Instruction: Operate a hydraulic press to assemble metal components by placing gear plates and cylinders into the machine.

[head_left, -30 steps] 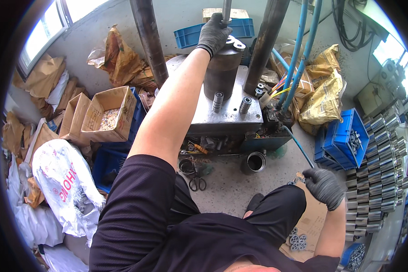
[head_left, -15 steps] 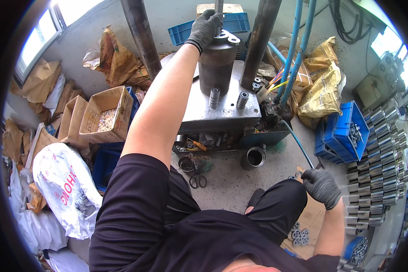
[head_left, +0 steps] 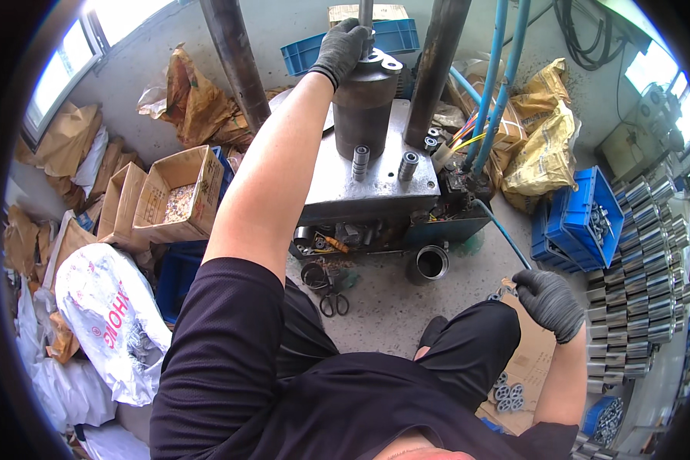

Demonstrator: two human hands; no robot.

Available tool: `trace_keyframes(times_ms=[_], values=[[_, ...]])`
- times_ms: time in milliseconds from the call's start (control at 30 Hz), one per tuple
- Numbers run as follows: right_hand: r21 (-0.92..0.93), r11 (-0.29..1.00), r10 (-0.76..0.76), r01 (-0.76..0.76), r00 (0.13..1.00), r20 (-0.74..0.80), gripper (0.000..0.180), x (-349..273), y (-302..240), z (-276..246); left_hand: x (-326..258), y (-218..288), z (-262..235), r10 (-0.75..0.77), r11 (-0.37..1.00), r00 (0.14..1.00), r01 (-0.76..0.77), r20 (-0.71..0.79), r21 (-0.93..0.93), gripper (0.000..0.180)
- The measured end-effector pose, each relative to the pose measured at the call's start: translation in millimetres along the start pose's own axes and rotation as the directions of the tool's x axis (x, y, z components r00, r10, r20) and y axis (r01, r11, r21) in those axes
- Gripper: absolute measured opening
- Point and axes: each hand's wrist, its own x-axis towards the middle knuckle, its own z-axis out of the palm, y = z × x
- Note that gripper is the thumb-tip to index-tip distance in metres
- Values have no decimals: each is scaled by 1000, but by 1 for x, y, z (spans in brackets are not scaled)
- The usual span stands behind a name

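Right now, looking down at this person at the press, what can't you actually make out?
- Head view: what the left hand grips on top of the dark cylinder; its gloved fingers cover it.
- What the right hand holds: small metal rings, partly covered by the glove.
- The upright steel columns: cut off by the top edge.
- Contents of the open cardboard box: too small to identify.

Since 1.0 s ago the gloved left hand [head_left: 343, 47] slides from the 1 o'clock side of the dark cylinder [head_left: 364, 103] top to its 11 o'clock edge, fingers now beside the thin vertical rod [head_left: 366, 15]. The flat metal plate [head_left: 381, 63] on the cylinder top is now more exposed. The gloved right hand [head_left: 548, 303] drifts slightly toward 12 o'clock and now touches small metal rings [head_left: 503, 293] at the cardboard sheet [head_left: 530, 360] edge.
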Motion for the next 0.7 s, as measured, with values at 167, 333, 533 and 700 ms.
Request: trace_keyframes(times_ms=[167, 333, 533, 700], values=[[-13, 999, 36, -36, 999, 13, 28, -2, -2, 0, -8, 8, 3, 9, 1000, 1000, -9, -26, 11, 28], [32, 999, 15, -15, 1000, 11, 29, -2, -1, -3, -8, 9, 1, 3, 995, 1000, -1, -24, 103, 28], [4, 1000, 12, -12, 1000, 10, 29, 0, -1, -7, -6, 6, -1, 19, 991, 999, -13, -37, 135, 30], [120, 993, 12, -8, 999, -35, 29, 1, 1, -8, -4, 4, -1, 7, 989, 999, -1, -38, 150, 32]])
